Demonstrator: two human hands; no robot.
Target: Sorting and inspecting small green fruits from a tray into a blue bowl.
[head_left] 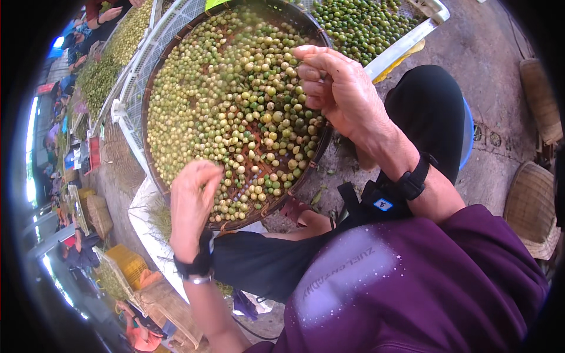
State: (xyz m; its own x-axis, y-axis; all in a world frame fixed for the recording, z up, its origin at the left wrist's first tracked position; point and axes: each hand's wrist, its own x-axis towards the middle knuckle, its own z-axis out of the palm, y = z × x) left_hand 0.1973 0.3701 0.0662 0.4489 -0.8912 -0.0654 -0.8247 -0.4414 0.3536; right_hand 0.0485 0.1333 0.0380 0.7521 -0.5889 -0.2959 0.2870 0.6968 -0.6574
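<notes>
A round woven basket tray (154, 76) with a dark rim is spread with small round fruits (235, 135), pale yellow to green. Over its right rim my right hand (338, 88) is raised, its fingers curled closed; whatever they may hold is hidden. My left hand (194, 191) hangs by the near-left rim, slightly blurred, thumb and fingers drawn together above the fruits. I cannot make out anything between them. Black bands circle both wrists.
A white crate (438, 13) of darker green fruits stands beyond the tray. Woven baskets (532, 206) sit on the concrete floor to the right. More crates, a yellow basket (126, 265) and several people are at the left. My knees lie close beside the tray.
</notes>
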